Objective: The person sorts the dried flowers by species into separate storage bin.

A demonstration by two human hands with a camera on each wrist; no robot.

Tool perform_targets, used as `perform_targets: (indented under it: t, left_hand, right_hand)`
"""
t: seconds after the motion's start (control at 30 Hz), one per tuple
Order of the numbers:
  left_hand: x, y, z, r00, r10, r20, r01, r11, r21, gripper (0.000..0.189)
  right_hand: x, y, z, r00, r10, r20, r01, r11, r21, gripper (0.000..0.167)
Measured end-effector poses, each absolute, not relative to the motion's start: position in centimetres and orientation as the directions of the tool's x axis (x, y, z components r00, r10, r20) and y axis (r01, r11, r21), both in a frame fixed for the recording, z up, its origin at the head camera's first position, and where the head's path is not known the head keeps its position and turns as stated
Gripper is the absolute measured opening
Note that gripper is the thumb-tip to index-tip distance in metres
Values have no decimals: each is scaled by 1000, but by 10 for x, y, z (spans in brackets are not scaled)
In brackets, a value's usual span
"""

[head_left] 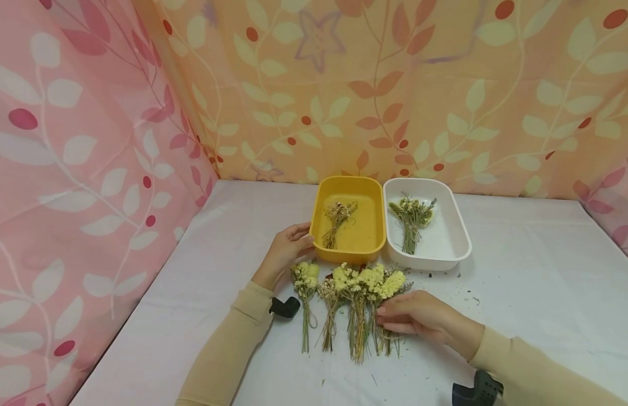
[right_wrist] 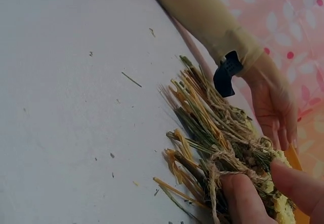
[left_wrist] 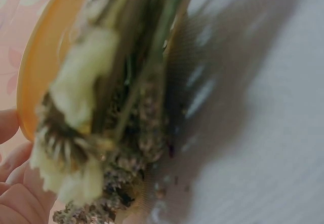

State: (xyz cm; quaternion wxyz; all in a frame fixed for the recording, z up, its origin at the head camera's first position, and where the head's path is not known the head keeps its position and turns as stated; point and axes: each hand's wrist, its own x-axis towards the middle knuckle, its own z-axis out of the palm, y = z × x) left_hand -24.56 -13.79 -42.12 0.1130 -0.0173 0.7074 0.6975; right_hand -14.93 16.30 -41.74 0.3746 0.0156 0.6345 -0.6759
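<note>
On the white table, several dried flower bunches (head_left: pixel 358 287), tied with twine, lie side by side. My right hand (head_left: pixel 428 320) pinches the rightmost bunch (head_left: pixel 392 285) by its stems; in the right wrist view its thumb and fingers (right_wrist: pixel 248 198) are at the twine. With relaxed fingers, my left hand (head_left: pixel 288 248) touches the left side of the yellow tray (head_left: pixel 367 225). One dried bunch (head_left: pixel 337 217) lies in that tray. A greener bunch (head_left: pixel 411 217) lies in the white tray (head_left: pixel 453 242). Close to the left wrist view, a pale yellow flower bunch (left_wrist: pixel 83 82) blocks much of the scene.
The two trays stand side by side near the table's back edge, against an orange leaf-print cloth (head_left: pixel 314 90). A pink printed cloth (head_left: pixel 91 169) hangs at the left. Small plant crumbs (head_left: pixel 473 299) and a loose stem piece (right_wrist: pixel 131 79) are scattered on the table.
</note>
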Motion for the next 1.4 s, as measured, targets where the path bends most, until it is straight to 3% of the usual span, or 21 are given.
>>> perform_targets:
  t: [0.3,0.9,1.4]
  left_hand:
    - [-246,-139,-420,-971,130,-202,-199,32,979,50]
    - [-246,-137,-419,-971,116,-207,-205,27,978,49]
    - [-247,-137,-420,-969,124,-213,-212,20,977,50]
  right_hand:
    - [-153,154,-425,-748,-387,-539,537,124,-834,20]
    - [-144,155,-421,-779,-389,-493,514,55,-856,8]
    - [-140,162,-411,-810,-392,-437,451,61,-890,13]
